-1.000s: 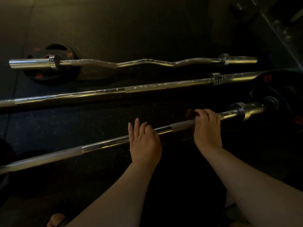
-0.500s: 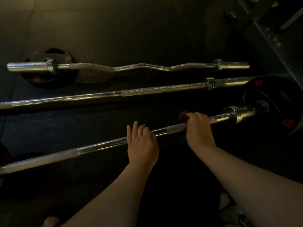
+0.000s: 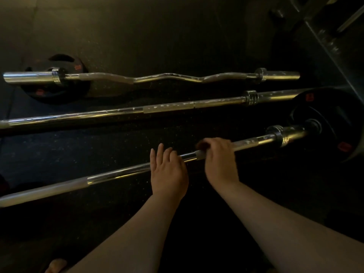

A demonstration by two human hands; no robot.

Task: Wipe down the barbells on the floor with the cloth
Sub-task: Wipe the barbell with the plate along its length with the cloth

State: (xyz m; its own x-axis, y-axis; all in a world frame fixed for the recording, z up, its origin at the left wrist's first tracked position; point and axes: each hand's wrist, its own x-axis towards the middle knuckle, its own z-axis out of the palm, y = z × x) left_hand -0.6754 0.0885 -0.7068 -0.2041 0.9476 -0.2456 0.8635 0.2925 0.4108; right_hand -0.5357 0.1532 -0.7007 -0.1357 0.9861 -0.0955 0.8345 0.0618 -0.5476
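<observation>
Slid leftward since a moment ago, the right hand grips the cloth around the nearest barbell, close beside the left hand, which rests flat-fingered on it; its length runs left-to-right across the floor.

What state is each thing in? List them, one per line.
Near barbell: on the floor, right end in a plate.
Middle barbell: on the floor, flecked white, untouched.
Curl bar: on the floor, flecked white, untouched.
Left hand: flat on near barbell.
Right hand: curled over cloth.
Cloth: pressed on near barbell.
</observation>
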